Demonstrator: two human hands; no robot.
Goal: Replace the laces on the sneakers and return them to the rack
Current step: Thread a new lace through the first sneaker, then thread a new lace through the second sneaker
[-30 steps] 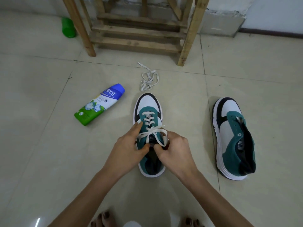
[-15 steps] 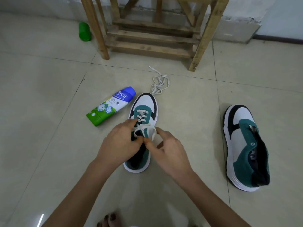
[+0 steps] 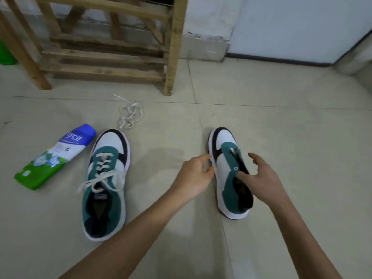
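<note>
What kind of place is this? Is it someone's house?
Probably a home, maybe near the door: a tiled floor, a wooden shoe rack by the wall, and a laced sneaker and an unlaced sneaker on the floor.

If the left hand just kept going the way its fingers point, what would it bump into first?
The left hand would meet the unlaced sneaker first, at its white side. The fingertips look nearly on it, though depth is hard to judge.
</note>
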